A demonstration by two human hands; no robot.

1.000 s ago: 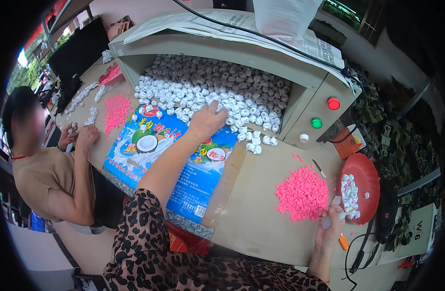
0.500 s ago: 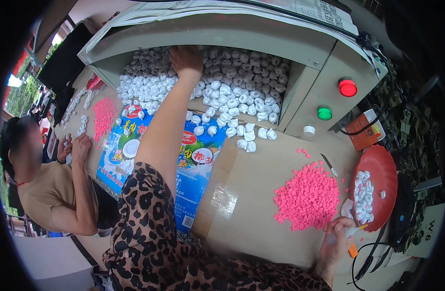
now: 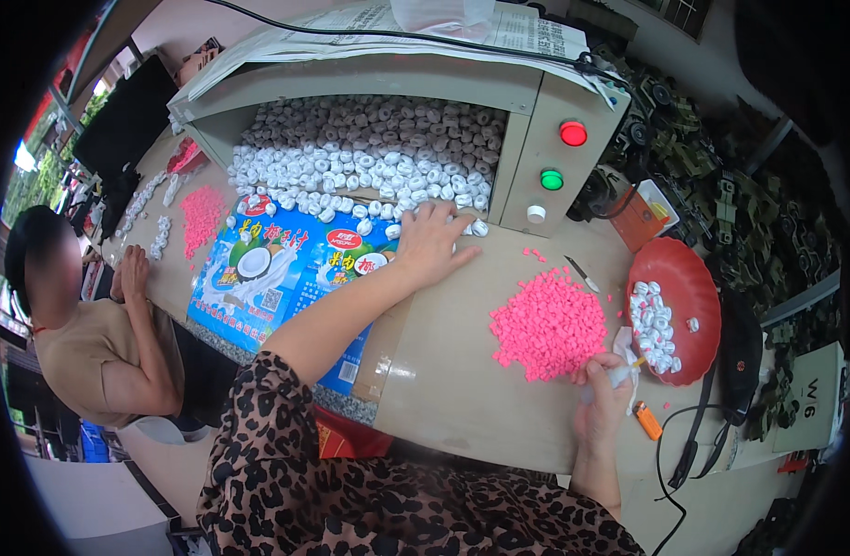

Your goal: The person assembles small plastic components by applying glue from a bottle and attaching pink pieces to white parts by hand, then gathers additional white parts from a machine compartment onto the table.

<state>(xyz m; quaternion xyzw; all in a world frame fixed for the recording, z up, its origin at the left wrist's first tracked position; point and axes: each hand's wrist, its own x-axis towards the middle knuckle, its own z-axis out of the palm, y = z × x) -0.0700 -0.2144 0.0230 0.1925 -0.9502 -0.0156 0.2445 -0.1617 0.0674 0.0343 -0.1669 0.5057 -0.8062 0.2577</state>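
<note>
White caps [image 3: 369,157] fill the open-fronted grey box [image 3: 527,148] at the far edge of the tabletop [image 3: 462,398] and spill out onto the printed blue sheet [image 3: 286,269] in front of it. The left hand [image 3: 434,243] lies palm down with fingers spread over the loose caps at the box's front opening, touching them, while the right hand [image 3: 605,389] pinches a small white piece near the right edge, just beside the heap of pink pieces [image 3: 547,324] and the red dish [image 3: 680,306] holding more white caps. Another person [image 3: 100,343] sits at the left edge.
</note>
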